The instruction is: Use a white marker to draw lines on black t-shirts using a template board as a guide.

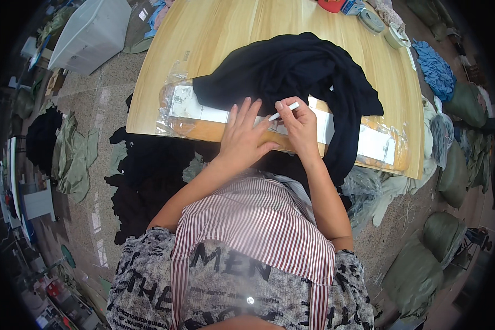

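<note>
Black cloth (291, 66) lies bunched on the wooden table (220, 27), and one part of it hangs over the near edge on the right. My left hand (243, 132) is spread flat at the cloth's near edge, over a white paper strip (203, 113) fixed along the table edge under clear tape. In my right hand (301, 124) is a slim white pen-like stick (284, 111), pinched between thumb and fingers. Its lower end points at the fingertips of my left hand. Whether the tip touches the cloth or the paper, I cannot tell.
A large white plastic bin (90, 36) stands at the far left. At the table's far right are a tape roll (371, 21), a small bowl (397, 36) and a red object (331, 4). Dark cloth (148, 181) piles below the near edge; green sacks (418, 269) lie at right.
</note>
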The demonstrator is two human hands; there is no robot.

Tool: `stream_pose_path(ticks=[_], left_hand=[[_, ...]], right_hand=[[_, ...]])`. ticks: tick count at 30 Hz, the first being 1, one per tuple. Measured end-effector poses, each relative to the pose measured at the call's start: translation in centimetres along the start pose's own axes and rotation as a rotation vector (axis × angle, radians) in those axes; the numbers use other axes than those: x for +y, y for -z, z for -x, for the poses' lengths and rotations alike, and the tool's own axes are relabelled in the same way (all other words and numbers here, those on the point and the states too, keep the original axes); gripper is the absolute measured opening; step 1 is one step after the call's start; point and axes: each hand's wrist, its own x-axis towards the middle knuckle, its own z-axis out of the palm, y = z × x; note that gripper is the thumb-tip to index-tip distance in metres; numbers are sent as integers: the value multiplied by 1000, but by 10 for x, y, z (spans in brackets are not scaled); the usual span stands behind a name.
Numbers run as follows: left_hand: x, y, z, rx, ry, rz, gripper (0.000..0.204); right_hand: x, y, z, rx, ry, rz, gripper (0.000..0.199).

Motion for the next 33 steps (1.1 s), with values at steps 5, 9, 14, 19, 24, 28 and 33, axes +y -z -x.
stream_pose_path(ticks=[5, 9, 14, 19, 24, 28, 33], left_hand=[[1, 5, 1, -15, -8, 8, 62], [2, 5, 1, -18, -15, 36, 66], [0, 5, 1, -14, -11, 51, 69], [-1, 3, 0, 8, -22, 48, 69], [0, 4, 1, 13, -28, 36, 70], [2, 4, 3, 21, -40, 79, 70], [-1, -1, 2, 18, -77, 121, 70]], right_hand=[[0, 5, -1, -44, -30, -50, 22], [1, -2, 2, -25, 7, -45, 19], [2, -6, 5, -38, 89, 238, 13], [-6, -9, 2, -31, 219, 470, 13], [-20, -14, -3, -50, 283, 806, 13], [-13, -18, -6, 42, 64, 189, 13], [-21, -42, -11, -183, 75, 196, 15]])
